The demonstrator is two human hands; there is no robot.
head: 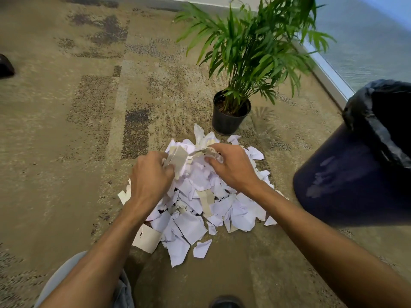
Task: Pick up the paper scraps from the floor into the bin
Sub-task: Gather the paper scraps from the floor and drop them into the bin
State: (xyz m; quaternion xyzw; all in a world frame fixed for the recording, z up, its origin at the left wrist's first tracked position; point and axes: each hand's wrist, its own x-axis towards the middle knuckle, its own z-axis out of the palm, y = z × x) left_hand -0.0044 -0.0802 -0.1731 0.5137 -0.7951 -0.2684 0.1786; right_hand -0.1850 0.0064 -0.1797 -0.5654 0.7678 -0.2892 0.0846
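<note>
1. I see my left hand (151, 174) and right hand (231, 167) both curled around a bunch from the pile of torn white and beige paper scraps (200, 203) on the patterned beige carpet (66, 152) below them.
2. The dark blue plastic bin (355, 170) with black liner stands right of my right hand.

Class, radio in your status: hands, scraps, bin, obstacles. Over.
Left hand and right hand both gripping paper scraps atop the floor pile. Bin to the right, lined, open. Potted plant just behind the pile, not blocking.
</note>
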